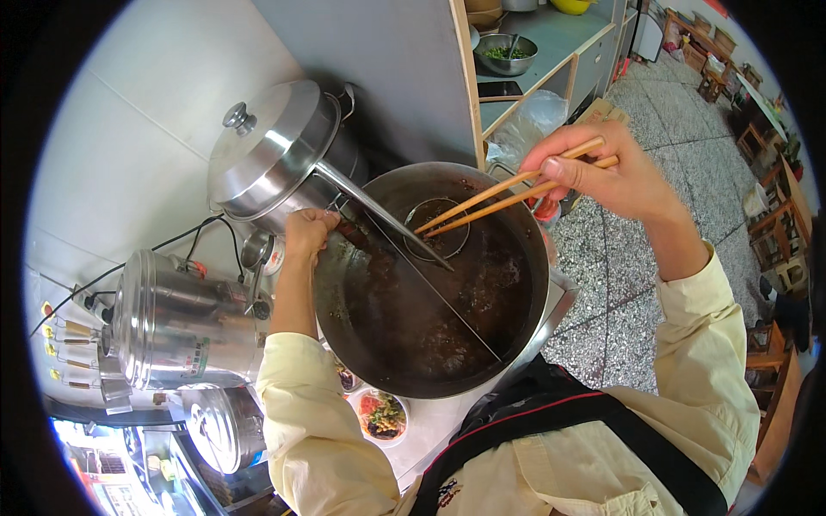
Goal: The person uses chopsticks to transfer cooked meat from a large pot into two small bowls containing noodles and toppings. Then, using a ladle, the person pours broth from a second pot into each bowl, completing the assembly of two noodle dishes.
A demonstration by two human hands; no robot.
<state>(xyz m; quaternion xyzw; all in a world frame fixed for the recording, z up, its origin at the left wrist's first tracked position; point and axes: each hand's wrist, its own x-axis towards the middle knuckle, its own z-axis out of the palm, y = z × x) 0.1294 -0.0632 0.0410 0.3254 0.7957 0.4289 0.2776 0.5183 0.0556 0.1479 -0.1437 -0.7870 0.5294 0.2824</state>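
A large, deep steel pot (538,322) of dark brown liquid stands before me, with a thin metal divider (447,303) across it. My right hand (607,172) pinches a pair of wooden chopsticks (508,197) above the right rim. Their tips reach into a round wire strainer (465,230) sitting in the liquid. At the left rim my left hand (310,232) is closed on a brown handle (354,236), which appears to belong to the strainer; the join is hidden. Passing over the strainer is a long metal rod (379,211), its use unclear.
A lidded steel pot (275,155) stands at the far left, with a steel barrel (181,318) nearer. A bowl of colourful chopped food (383,417) sits below the pot. Behind, a shelf (559,43) holds a steel bowl of greens (508,53). Wooden stools (774,232) stand right.
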